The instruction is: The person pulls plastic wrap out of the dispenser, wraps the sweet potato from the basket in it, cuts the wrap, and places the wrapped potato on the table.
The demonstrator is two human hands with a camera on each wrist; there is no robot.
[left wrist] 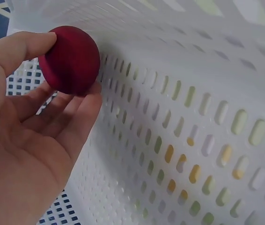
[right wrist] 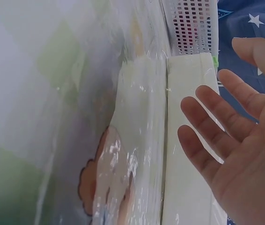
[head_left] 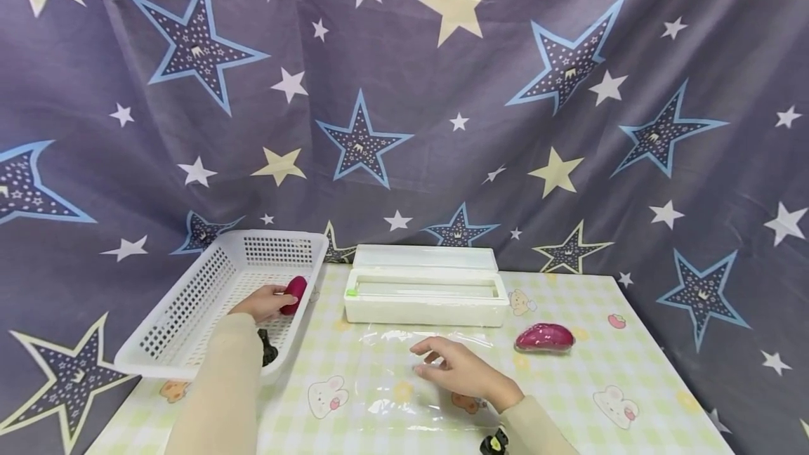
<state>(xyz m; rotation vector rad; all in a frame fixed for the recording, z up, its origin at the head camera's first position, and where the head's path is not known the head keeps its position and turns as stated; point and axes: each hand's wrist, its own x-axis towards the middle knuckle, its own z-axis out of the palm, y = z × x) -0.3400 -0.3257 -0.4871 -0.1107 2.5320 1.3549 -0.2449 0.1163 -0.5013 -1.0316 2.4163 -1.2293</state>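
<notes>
In the head view my left hand (head_left: 260, 302) reaches into the white basket (head_left: 208, 300) and holds a purple-red oval vegetable (head_left: 294, 295) near the basket's right wall. The left wrist view shows the thumb on top of this smooth vegetable (left wrist: 71, 60) and the fingers below. My right hand (head_left: 464, 369) hovers over a clear sheet of cling film (head_left: 385, 399) spread on the table, its fingers loosely bent and holding nothing. In the right wrist view the right hand (right wrist: 235, 136) has its fingers apart, beside the white cling film box (right wrist: 188, 140).
Behind the film stands the long white box (head_left: 426, 311) with its lid (head_left: 425, 258) raised. A shiny film-wrapped purple-red vegetable (head_left: 545, 338) lies to the right on the checked tablecloth (head_left: 569, 399). A star-patterned curtain (head_left: 392, 69) hangs behind the table.
</notes>
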